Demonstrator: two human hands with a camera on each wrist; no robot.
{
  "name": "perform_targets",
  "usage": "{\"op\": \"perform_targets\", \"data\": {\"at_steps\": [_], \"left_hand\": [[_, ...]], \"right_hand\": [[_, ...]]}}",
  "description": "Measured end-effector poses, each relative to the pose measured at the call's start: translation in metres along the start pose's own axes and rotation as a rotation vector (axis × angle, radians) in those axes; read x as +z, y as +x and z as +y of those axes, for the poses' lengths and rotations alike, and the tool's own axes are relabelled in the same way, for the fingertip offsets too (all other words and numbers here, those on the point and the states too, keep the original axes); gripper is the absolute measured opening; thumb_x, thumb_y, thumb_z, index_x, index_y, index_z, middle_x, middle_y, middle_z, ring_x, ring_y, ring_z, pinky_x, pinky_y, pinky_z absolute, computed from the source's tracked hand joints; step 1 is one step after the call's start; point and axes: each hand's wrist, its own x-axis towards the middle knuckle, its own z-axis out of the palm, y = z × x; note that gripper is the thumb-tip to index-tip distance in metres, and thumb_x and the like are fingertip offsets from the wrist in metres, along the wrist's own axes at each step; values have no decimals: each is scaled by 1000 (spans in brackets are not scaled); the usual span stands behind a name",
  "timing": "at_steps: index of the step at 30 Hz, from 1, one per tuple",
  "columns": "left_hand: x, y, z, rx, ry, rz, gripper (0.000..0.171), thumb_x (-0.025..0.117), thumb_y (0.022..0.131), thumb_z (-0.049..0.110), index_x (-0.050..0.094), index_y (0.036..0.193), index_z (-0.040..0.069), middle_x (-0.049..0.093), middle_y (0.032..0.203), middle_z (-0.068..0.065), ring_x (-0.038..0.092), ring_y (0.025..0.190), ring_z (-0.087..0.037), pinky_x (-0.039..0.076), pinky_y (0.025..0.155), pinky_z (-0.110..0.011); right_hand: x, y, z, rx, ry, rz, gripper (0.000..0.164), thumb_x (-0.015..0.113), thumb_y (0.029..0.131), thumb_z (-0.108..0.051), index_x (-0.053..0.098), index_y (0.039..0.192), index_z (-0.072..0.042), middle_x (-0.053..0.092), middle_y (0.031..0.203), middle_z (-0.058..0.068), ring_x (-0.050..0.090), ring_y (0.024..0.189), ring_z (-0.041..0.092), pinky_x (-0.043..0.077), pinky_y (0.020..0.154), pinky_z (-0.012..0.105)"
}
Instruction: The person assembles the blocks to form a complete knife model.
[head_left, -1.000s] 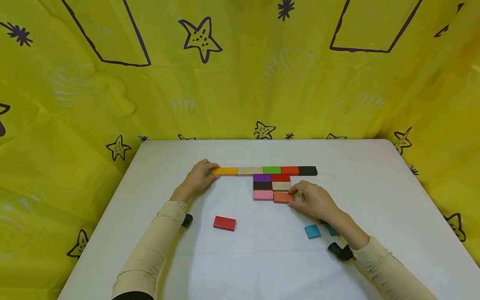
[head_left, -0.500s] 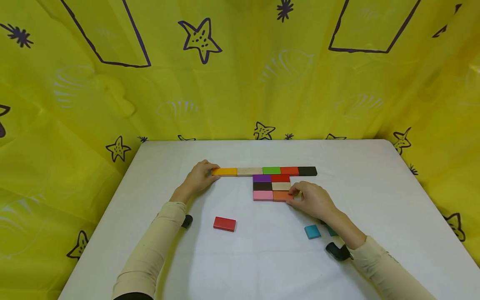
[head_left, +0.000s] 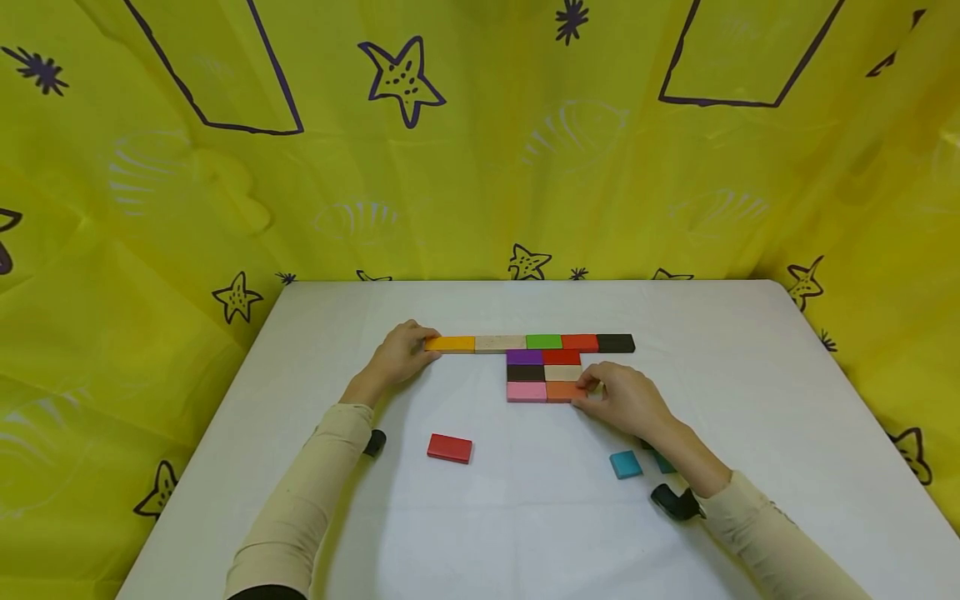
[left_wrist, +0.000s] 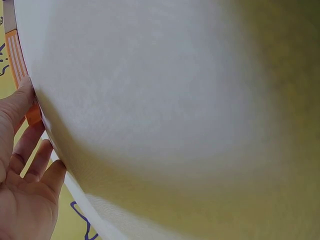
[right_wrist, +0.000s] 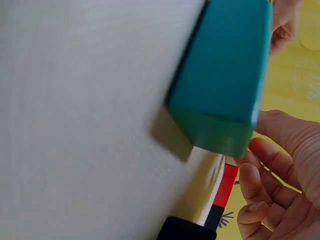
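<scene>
In the head view my left hand (head_left: 401, 354) pinches the left end of a yellow-orange wooden block (head_left: 452, 344), thumb on its near side. That block begins a straight row with a pale wood block (head_left: 501, 343), a green one (head_left: 543, 342), a red one (head_left: 580, 342) and a black one (head_left: 617, 342). Below the row sit two columns: purple (head_left: 524, 357), dark brown (head_left: 525, 373) and pink (head_left: 527, 392) on the left, red (head_left: 561, 357), pale wood (head_left: 562, 372) and orange (head_left: 562, 392) on the right. My right hand (head_left: 626, 396) pinches the orange block's right end.
A loose red block (head_left: 450, 448) lies nearer on the white table (head_left: 480, 533). To the right are a blue block (head_left: 626, 464) and a teal block (right_wrist: 220, 65), partly hidden by my right arm in the head view. A yellow patterned cloth (head_left: 480, 167) stands behind.
My right hand has shifted the orange block slightly left and away from me, closing its gaps to the pink and pale blocks. My left hand has stayed in place.
</scene>
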Motion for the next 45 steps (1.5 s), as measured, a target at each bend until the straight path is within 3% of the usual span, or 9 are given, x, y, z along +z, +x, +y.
{"op": "perform_targets", "data": {"at_steps": [9,15,21,30,38,45], "left_hand": [[-1,1,0,3,10,5,33,74,96,21,71,125,5,62,108,-12,52,99,-28,45,88,-41],[0,1,-1,6,11,7,34,74,96,21,71,126,5,62,109,-12,53,99,-28,46,89,-42],[0,2,-3,22,17,12,33,74,96,21,71,125,5,62,108,-12,52,98,-28,45,88,-41],[1,2,-4,9,4,5,33,75,96,20,71,124,6,62,108,-11,53,97,-27,46,88,-40],[0,2,-4,16,10,4,33,74,96,21,71,125,5,62,109,-12,53,99,-28,46,89,-41],[1,2,-5,23,5,12,33,74,96,21,71,125,5,63,110,-13,53,100,-28,46,90,-42]], "right_hand": [[-18,-10,9,18,113,-24,17,81,89,-18,74,100,-8,71,93,2,52,72,14,45,60,26],[-31,-24,25,-89,127,-85,15,76,91,-7,74,106,-7,71,100,-1,57,82,12,50,68,26],[-40,-37,39,-154,133,-131,23,71,90,3,73,110,-9,70,107,-1,60,94,16,51,79,30],[-53,-49,50,-119,135,-204,46,58,85,15,72,116,-16,68,118,-4,50,110,18,44,90,33],[-52,-50,53,-206,111,-215,50,62,81,20,73,112,-19,70,118,-3,48,110,17,42,91,31],[-51,-49,55,-197,96,-225,47,68,76,15,73,110,-17,70,115,-4,48,110,19,41,91,32]]}}
